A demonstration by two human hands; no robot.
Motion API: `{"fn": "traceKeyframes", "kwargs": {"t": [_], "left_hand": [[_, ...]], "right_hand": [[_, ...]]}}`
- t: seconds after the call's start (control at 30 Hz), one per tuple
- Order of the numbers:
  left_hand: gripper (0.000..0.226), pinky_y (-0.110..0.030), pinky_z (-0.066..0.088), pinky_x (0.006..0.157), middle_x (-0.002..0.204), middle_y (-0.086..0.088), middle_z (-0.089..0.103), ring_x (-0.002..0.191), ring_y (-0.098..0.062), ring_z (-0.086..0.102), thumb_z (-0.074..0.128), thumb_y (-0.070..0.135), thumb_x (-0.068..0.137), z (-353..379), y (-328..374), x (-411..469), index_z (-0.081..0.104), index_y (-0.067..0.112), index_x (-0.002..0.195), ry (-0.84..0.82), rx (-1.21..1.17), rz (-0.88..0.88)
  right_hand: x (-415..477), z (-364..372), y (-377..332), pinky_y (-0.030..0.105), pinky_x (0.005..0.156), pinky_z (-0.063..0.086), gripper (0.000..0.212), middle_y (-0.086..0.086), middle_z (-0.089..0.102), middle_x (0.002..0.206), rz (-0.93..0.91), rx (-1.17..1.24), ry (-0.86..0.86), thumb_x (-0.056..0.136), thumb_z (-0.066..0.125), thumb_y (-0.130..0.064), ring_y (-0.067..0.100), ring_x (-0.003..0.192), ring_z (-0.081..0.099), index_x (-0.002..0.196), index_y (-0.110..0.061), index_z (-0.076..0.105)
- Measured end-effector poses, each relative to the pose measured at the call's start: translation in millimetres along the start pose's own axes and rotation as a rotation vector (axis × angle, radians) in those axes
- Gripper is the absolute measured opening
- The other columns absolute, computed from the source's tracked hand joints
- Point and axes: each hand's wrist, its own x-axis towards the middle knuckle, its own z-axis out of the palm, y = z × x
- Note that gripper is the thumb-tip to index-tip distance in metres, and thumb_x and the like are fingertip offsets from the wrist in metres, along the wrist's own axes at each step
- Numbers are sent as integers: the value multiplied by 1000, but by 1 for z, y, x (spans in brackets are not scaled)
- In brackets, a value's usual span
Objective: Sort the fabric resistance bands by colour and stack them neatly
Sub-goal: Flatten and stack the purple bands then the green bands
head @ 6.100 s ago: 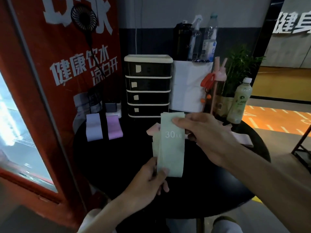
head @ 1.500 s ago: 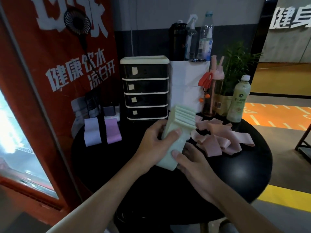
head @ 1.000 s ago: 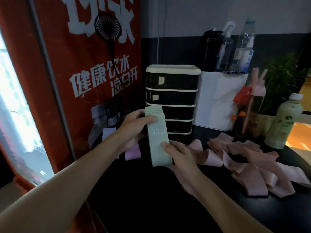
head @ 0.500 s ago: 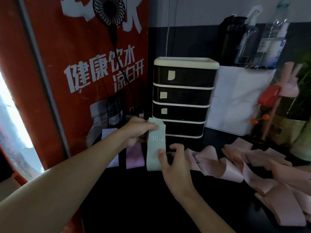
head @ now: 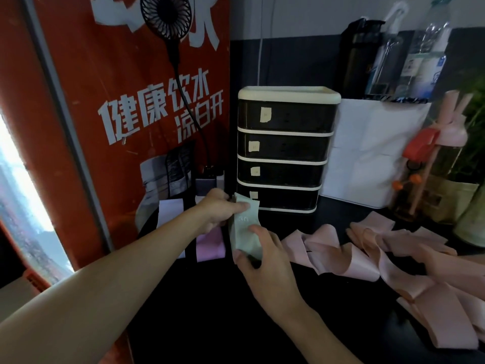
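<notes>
Head view, looking down at a dark round table [head: 210, 311] with a small set of drawers [head: 283, 148] at its back. The step in hand appears to be setting the green stack [head: 245, 229] of folded bands down as the third pile in a row. To do it well, the stack should probably be lowered flat with both ends kept squeezed, its long edge parallel to the purple band [head: 210, 244] beside it and a narrow gap left between them. The ends should be let go only once the layers lie square, since soft fabric may fan out or slide. The left hand [head: 217, 208] grasps the stack's far end, thumb across the top and fingers curled beneath. The right hand [head: 265, 256] grasps the near end, fingers wrapped round it. Neither hand is free. The green stack sits just in front of the drawers' lower left corner; whether it already touches the table cannot be told. The purple band lies left of it, and a lilac band [head: 169, 210] lies further left again. The pink bands [head: 341, 256] sprawl loose and unsorted in front of the drawers, to their right.
</notes>
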Motion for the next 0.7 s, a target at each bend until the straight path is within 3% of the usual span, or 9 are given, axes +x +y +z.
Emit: {"fn": "traceKeyframes", "kwargs": {"t": [0.17,0.27,0.37,0.47,0.57,0.63,0.7], "left_hand": [[24,-28,54,84,106,-5,71,93,-13,65,74,18,88,1,13,-12,63,7,107,42,127,99],[34,-18,45,76,112,3,59,97,-9,55,68,12,92,-3,24,-27,51,22,120,46,236,294],[38,-22,50,86,119,-3,58,101,-12,58,67,12,91,-12,21,-37,58,19,126,-73,535,433],[31,-21,49,90,120,-5,63,108,-17,60,65,21,95,-18,13,-41,63,11,124,-231,768,410],[30,-32,48,93,115,-11,64,105,-23,60,62,25,97,-17,9,-41,67,2,116,-247,821,443],[34,-27,45,98,122,-5,62,110,-14,58,63,27,96,-17,9,-41,65,6,123,-235,861,455],[41,-32,45,102,129,-2,57,115,-13,56,64,32,95,-17,8,-38,62,10,130,-235,915,459]], "right_hand": [[0,0,1,12,87,44,49,-10,46,127,-2,21,9,89,66,-30,1,105,51,134,-29,45],[0,1,1,13,87,44,49,-9,48,127,-3,16,0,90,66,-30,2,104,51,134,-29,46],[1,1,1,13,86,44,49,-8,49,126,-1,24,1,90,66,-30,3,102,51,134,-29,46],[0,0,1,16,87,46,50,-6,51,123,9,43,-4,90,66,-29,4,101,53,135,-33,45],[-3,-1,3,18,85,46,58,-5,49,119,-5,-1,-30,89,67,-28,7,102,52,138,-36,38],[-5,-3,3,17,85,43,58,-7,48,118,-14,-54,-37,89,67,-26,8,104,49,138,-37,38],[-6,-4,4,16,84,43,55,-7,49,115,-10,-51,-27,89,67,-23,7,102,50,136,-37,42]]}}
